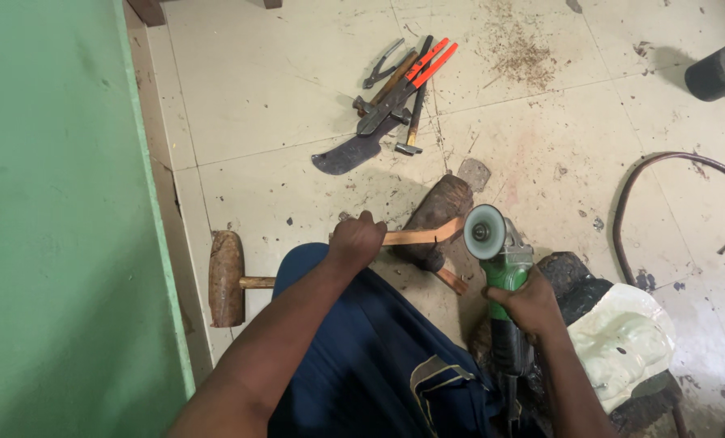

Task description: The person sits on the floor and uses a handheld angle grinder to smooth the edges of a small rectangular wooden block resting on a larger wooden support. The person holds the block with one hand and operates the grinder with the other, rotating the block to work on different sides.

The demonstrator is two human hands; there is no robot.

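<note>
My left hand (356, 241) is clenched around one end of a thin, flat strip of pale wood (415, 237), fingers curled right over it so none of them show spread. The strip runs level to the right, its far end resting across a dark, rough wooden block (442, 209) that lies on the floor (257, 105) of large, stained cream tiles. My right hand (527, 306) is wrapped tight around the green plastic body of an angle grinder (500, 268), fingers closed on the grip; its round grey disc, ringed with a pale guard, stands just beside the strip's far end, and I cannot tell whether it touches the wood. My knee in dark blue cloth sits between both arms.

Toward the left edge of the floor, by the green wall (54, 203), lies a wooden mallet (227, 278) with a worn cylindrical head and a short handle. Toward the top edge sits a heap of metal tools: pliers with orange handles (407, 85), a hammer (415, 113) and a broad dark blade (348, 154). A dark cable (630, 203) curves along the floor at the right, near a crumpled pale plastic piece (622, 341)
</note>
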